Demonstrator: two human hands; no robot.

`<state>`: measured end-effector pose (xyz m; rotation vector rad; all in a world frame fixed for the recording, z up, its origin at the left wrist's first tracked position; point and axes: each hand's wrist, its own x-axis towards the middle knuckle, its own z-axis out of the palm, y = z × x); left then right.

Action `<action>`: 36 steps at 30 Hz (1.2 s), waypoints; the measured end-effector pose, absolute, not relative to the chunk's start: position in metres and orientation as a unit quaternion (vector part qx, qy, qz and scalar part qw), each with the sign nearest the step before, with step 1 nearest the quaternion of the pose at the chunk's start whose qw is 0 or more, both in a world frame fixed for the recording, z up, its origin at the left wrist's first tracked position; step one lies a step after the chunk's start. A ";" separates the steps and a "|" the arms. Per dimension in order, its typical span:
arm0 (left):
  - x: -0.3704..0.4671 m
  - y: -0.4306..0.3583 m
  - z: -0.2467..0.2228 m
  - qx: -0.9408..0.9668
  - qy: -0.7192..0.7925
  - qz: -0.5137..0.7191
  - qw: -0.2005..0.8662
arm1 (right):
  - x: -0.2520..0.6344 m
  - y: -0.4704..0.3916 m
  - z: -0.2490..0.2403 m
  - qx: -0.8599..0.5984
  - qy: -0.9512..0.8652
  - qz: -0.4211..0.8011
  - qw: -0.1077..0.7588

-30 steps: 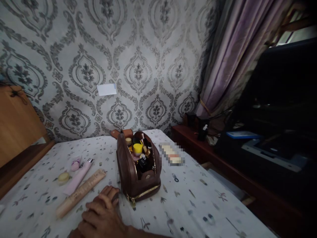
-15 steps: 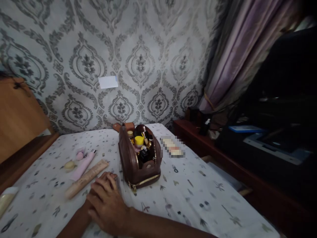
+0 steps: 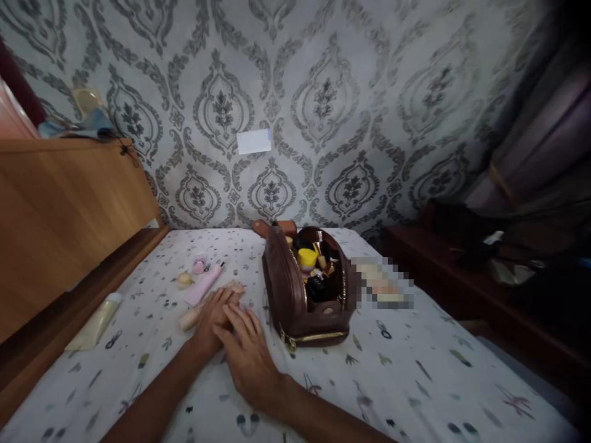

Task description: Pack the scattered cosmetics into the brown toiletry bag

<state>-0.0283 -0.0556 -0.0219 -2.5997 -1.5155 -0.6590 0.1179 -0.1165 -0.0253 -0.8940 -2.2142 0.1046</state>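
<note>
My left hand (image 3: 213, 321) lies over a peach-beige tube (image 3: 188, 320), covering its middle. Its fingers look stretched out, though the fingertips are partly hidden. Beside it, my right hand (image 3: 252, 354) has its fingers extended and apart, the tips touching or nearly touching the left hand, with nothing held. To the right stands a brown toiletry bag (image 3: 284, 289), unzipped at the top. Inside are a yellow-lidded jar (image 3: 307, 259), a black bottle (image 3: 316, 287) and other small cosmetics. Left of the hands lie a pink tube (image 3: 204, 284), a small pink item (image 3: 199, 264) and a round cream-coloured item (image 3: 184, 280).
A cream tube with a white cap (image 3: 95, 323) lies at the left on the patterned sheet (image 3: 323, 394). A pixelated flat item (image 3: 381, 283) rests right of the bag. Wooden furniture (image 3: 69, 215) borders the left; a white card (image 3: 253, 141) is on the wall.
The view has turned left, so everything appears further right. My hands have come partly apart, and the left now covers the peach-beige tube instead of lying under the right hand.
</note>
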 end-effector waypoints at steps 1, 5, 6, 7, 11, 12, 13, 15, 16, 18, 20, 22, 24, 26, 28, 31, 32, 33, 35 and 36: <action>-0.030 -0.052 -0.017 -0.841 -0.501 -0.199 0.043 | 0.118 -0.116 -0.025 -0.351 -0.862 0.047 0.364; -0.044 -0.042 -0.001 -0.802 -0.562 -0.172 0.112 | 0.119 -0.115 -0.028 -0.367 -0.856 0.060 0.359; -0.048 -0.041 0.000 -0.789 -0.576 -0.173 0.123 | 0.119 -0.115 -0.030 -0.371 -0.854 0.063 0.361; -0.052 -0.039 0.001 -0.779 -0.588 -0.176 0.129 | 0.119 -0.115 -0.030 -0.373 -0.851 0.066 0.363; -0.063 -0.037 0.002 -0.758 -0.615 -0.173 0.134 | 0.119 -0.113 -0.032 -0.369 -0.844 0.090 0.377; -0.065 -0.036 0.002 -0.758 -0.615 -0.172 0.134 | 0.119 -0.113 -0.033 -0.366 -0.844 0.094 0.381; -0.066 -0.036 0.002 -0.759 -0.613 -0.171 0.135 | 0.119 -0.112 -0.034 -0.363 -0.844 0.097 0.383; -0.068 -0.036 0.003 -0.764 -0.607 -0.169 0.137 | 0.119 -0.111 -0.036 -0.361 -0.844 0.100 0.383; -0.069 -0.036 0.005 -0.766 -0.605 -0.169 0.138 | 0.119 -0.110 -0.037 -0.363 -0.844 0.102 0.381; -0.070 -0.037 0.009 -0.774 -0.597 -0.169 0.128 | 0.119 -0.109 -0.038 -0.368 -0.844 0.108 0.375; -0.071 -0.038 0.014 -0.791 -0.581 -0.164 0.098 | 0.118 -0.109 -0.040 -0.372 -0.843 0.113 0.371; -0.071 -0.040 0.019 -0.809 -0.565 -0.151 0.057 | 0.118 -0.108 -0.042 -0.374 -0.842 0.116 0.370; -0.070 -0.041 0.021 -0.819 -0.558 -0.130 0.021 | 0.118 -0.107 -0.046 -0.377 -0.840 0.120 0.372; -0.069 -0.043 0.021 -0.823 -0.558 -0.107 0.000 | 0.118 -0.107 -0.049 -0.381 -0.837 0.125 0.372; -0.070 -0.043 0.021 -0.824 -0.560 -0.086 -0.012 | 0.119 -0.107 -0.048 -0.382 -0.840 0.131 0.362; -0.077 -0.042 0.024 -0.820 -0.568 -0.067 -0.023 | 0.122 -0.107 -0.038 -0.384 -0.855 0.141 0.319; -0.080 -0.041 0.027 -0.817 -0.572 -0.065 -0.031 | 0.123 -0.107 -0.033 -0.387 -0.861 0.146 0.298; -0.084 -0.041 0.029 -0.814 -0.575 -0.065 -0.043 | 0.123 -0.105 -0.028 -0.392 -0.864 0.151 0.277; -0.091 -0.041 0.035 -0.805 -0.586 -0.066 -0.073 | 0.120 -0.099 -0.018 -0.405 -0.866 0.160 0.245; -0.095 -0.040 0.038 -0.798 -0.592 -0.070 -0.088 | 0.117 -0.095 -0.014 -0.409 -0.865 0.163 0.240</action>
